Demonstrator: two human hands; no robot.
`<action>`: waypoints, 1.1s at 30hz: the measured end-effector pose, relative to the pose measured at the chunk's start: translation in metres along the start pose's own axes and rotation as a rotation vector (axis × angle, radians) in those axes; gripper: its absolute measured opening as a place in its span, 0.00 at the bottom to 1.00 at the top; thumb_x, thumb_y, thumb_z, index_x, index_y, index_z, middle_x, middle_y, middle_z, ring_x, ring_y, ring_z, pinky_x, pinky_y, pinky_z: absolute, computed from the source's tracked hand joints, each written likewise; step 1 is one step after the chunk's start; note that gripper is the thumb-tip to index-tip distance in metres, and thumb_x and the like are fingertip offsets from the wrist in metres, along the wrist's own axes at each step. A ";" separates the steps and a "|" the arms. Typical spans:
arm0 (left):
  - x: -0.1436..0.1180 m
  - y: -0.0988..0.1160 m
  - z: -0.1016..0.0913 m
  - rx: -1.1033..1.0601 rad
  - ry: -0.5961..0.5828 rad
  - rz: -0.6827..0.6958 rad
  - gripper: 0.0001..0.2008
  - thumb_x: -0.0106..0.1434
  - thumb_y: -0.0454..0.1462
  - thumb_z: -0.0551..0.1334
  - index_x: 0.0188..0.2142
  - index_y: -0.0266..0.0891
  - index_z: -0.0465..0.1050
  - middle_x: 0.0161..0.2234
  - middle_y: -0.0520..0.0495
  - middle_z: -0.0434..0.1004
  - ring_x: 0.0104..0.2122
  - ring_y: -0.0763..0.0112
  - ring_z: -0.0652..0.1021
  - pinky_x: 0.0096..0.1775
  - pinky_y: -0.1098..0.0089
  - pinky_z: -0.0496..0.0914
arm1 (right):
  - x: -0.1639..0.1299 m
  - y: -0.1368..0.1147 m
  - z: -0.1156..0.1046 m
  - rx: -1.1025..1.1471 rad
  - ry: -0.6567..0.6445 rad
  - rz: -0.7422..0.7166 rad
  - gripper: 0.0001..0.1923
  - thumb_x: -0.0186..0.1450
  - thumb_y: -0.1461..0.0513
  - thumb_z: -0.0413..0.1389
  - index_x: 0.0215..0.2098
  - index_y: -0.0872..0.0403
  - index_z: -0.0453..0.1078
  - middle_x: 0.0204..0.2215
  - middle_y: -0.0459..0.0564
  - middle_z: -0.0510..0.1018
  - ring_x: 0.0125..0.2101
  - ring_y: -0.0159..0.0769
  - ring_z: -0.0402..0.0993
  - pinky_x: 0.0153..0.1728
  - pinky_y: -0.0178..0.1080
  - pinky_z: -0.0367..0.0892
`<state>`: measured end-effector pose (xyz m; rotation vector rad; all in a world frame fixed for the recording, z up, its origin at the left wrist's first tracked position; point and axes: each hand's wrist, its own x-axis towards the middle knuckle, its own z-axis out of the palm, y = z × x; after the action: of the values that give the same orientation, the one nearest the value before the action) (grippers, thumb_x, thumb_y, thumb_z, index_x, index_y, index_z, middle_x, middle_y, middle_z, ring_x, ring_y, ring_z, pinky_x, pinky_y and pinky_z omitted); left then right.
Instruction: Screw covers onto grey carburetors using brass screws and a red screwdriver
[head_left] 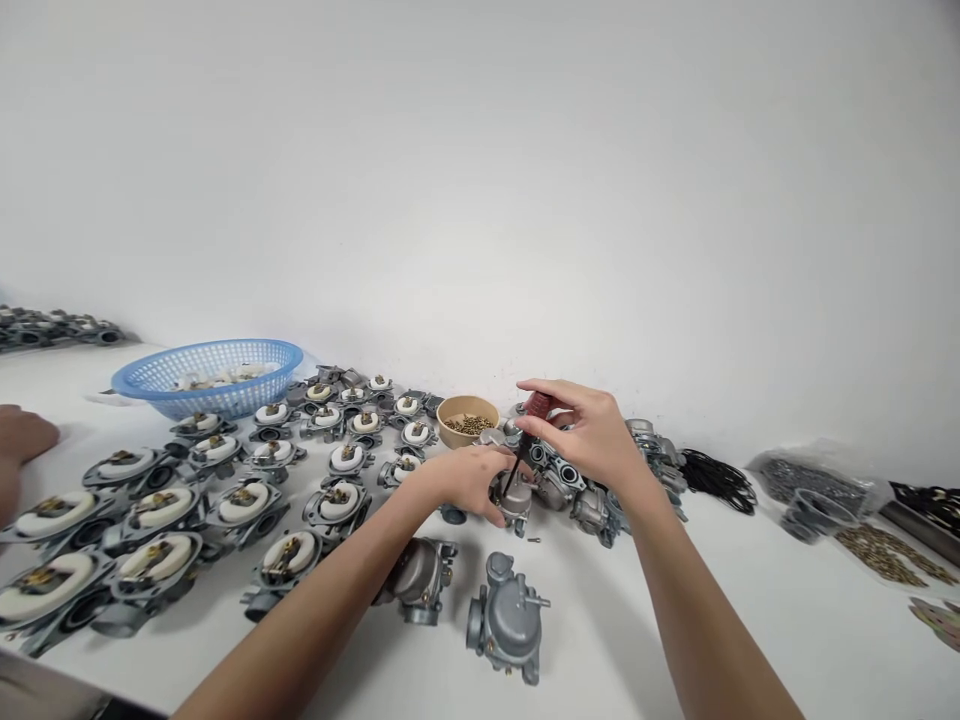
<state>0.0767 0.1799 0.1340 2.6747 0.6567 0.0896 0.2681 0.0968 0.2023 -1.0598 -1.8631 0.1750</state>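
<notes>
My right hand [592, 432] is closed around the red handle of a screwdriver [537, 406]. Its dark shaft slants down to the top of a grey metal carburetor [517, 503]. Against that carburetor's left side, my left hand [472, 480] has its fingers bent over it and steadies it on the table. The screwdriver's tip is too small to make out. Nearer to me sits a grey carburetor [514, 615] with its domed bowl up, and another carburetor [421, 578] lies partly behind my left forearm. A small loose screw [534, 540] rests by the held carburetor.
Rows of open carburetors [244, 500] with white floats fill the left. Behind stand a blue basket [202, 350] and a bowl [442, 428] of brass screws. Rightward are piled carburetors [592, 510], black rings [716, 480], a plastic cup [817, 512] and brass parts [877, 555]. Another person's hand [26, 435] shows far left.
</notes>
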 end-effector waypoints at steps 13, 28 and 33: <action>0.004 0.001 0.011 0.067 0.095 0.041 0.35 0.53 0.41 0.75 0.60 0.44 0.73 0.56 0.41 0.77 0.52 0.47 0.81 0.57 0.59 0.73 | 0.000 -0.002 0.002 0.008 -0.041 -0.014 0.16 0.66 0.57 0.66 0.53 0.48 0.80 0.38 0.49 0.84 0.36 0.36 0.80 0.34 0.39 0.81; 0.001 -0.006 0.015 0.130 0.076 0.041 0.40 0.53 0.43 0.77 0.64 0.48 0.69 0.59 0.40 0.75 0.55 0.45 0.79 0.55 0.56 0.73 | 0.001 0.000 0.008 0.032 -0.067 -0.036 0.18 0.66 0.56 0.66 0.54 0.48 0.79 0.39 0.50 0.84 0.35 0.36 0.80 0.34 0.40 0.82; 0.000 -0.007 0.017 0.149 0.094 0.033 0.39 0.53 0.43 0.76 0.64 0.48 0.69 0.58 0.40 0.77 0.53 0.45 0.81 0.52 0.57 0.75 | 0.001 -0.001 0.008 0.036 -0.088 -0.017 0.19 0.66 0.56 0.66 0.55 0.47 0.79 0.39 0.50 0.84 0.35 0.36 0.80 0.34 0.40 0.82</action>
<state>0.0768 0.1795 0.1158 2.8392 0.6729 0.1838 0.2615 0.0994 0.1992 -1.0259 -1.9401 0.2473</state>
